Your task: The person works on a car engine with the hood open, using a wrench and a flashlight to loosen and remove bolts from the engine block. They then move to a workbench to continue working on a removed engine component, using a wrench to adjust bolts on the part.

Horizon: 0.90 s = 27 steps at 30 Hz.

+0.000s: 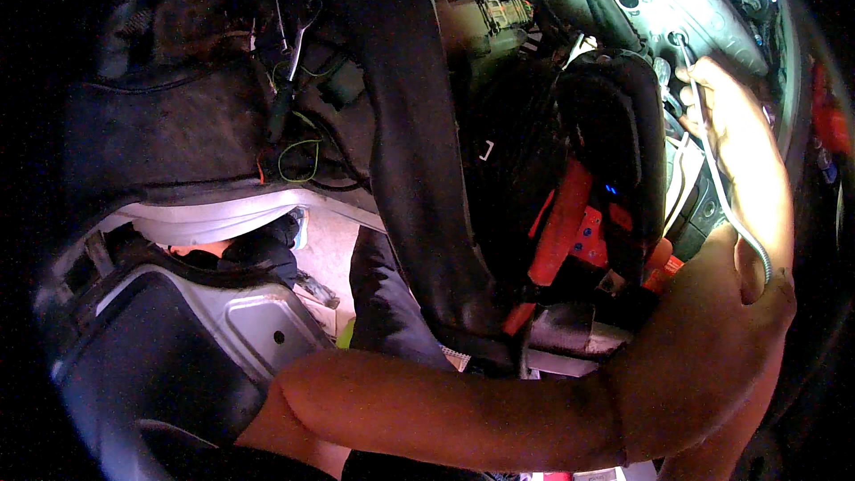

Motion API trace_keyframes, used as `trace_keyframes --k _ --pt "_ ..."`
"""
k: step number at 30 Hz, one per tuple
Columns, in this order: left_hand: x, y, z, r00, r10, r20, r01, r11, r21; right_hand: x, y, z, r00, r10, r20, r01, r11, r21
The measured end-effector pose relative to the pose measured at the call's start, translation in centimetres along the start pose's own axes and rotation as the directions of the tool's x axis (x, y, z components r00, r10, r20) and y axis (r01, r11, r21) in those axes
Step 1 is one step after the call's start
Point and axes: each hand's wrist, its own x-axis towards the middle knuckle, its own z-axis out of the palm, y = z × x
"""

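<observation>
My right hand (730,125) reaches up at the upper right, its fingers closed on a thin pale flexible cable (712,160), just below a small hole in a lit metal panel (659,9). The cable's upper end is at that hole. My left hand (739,285) crosses from the lower left and grips the cable's lower, ribbed part at the right side, its fingers partly hidden. Beside my hands are pale hoses (677,178) and dark engine parts. A black bag-like item (606,107) with red tools (561,223) and small blue lights lies left of them.
A wrench (294,58) and loose thin wires (303,156) lie on dark lining at the upper left. A long black trim (410,169) runs down the middle. Grey bodywork (267,325), a pale floor and dark clothing show below. A red object (828,107) is at the right edge.
</observation>
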Motion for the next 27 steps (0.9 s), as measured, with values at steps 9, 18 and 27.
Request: trace_keyframes --k 9,18,27 --pt "-0.3 -0.4 1.0 1.0 0.022 -0.016 -0.023 0.998 -0.066 -0.2 0.4 -0.4 0.997 0.071 -0.013 -0.071 0.997 0.014" --pt "-1.0 -0.8 1.4 1.0 -0.002 -0.008 0.001 0.992 -0.13 -1.7 0.0 0.0 0.993 0.083 -0.089 -0.079 0.996 0.041" --pt "-1.9 -1.5 1.8 0.996 0.013 -0.084 -0.033 0.971 -0.236 -2.7 -0.6 0.4 0.988 0.047 -0.147 -0.042 0.998 0.036"
